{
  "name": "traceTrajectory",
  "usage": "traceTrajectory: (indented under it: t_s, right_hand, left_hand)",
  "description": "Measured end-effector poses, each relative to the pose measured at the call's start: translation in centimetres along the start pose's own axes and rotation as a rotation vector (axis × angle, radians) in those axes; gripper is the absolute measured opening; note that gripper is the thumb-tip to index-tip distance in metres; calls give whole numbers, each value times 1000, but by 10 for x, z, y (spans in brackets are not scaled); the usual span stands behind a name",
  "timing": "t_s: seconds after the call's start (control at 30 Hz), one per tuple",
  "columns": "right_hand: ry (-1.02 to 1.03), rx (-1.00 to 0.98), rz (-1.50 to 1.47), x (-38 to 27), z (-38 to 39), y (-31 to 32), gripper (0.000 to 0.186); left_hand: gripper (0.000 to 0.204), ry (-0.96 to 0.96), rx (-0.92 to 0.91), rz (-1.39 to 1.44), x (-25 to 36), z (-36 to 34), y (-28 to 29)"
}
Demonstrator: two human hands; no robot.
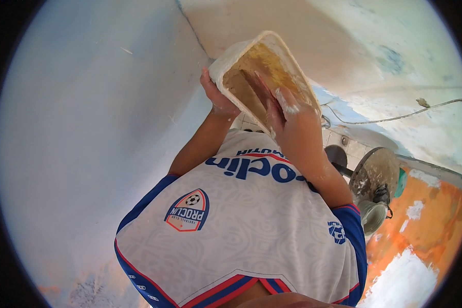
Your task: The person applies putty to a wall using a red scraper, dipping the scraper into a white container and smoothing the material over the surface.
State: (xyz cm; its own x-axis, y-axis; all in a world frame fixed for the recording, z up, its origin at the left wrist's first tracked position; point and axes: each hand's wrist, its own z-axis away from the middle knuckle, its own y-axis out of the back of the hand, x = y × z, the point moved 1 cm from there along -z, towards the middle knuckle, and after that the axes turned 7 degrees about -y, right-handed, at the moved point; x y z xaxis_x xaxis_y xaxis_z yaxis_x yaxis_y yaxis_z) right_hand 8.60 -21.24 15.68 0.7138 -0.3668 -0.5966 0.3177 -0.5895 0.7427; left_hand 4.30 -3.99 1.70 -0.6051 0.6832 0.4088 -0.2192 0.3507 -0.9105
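A white rectangular tub (239, 50), its inside smeared with yellow and tan, is tilted in front of my chest with its opening toward me. My left hand (219, 95) is closed on the tub's left side, the fingers partly hidden behind it. Inside the opening, my right hand (295, 115) grips a thin, flat, reddish-brown scraper (257, 88). The blade lies against the tub's inner floor, and my fingers cover much of the tool. White paste sticks to the knuckles of that hand.
A pale blue wall (87, 128) stands close on my left, meeting a patchy wall ahead. A thin cable (395, 121) runs along that wall. To my right are a paint-spotted round stool top (374, 167), a pail (373, 215) and an orange wall (436, 226) with white patches.
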Motion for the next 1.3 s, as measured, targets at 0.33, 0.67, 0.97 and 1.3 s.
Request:
traceTrajectory:
  t_s: [0.33,0.67,0.97,1.3]
  right_hand:
    - [-63,11,-26,1,-3,5,20]
    - [-53,-9,-17,1,-5,2,17]
    - [-86,-11,-33,0,-8,3,21]
    - [-119,-16,10,-2,-9,0,19]
  left_hand:
    - [87,23,-190,161,6,2,9]
    - [87,-20,52,-62,8,6,1]
    - [87,-42,91,-176,10,7,3]
    - [84,-83,69,-283,11,9,0]
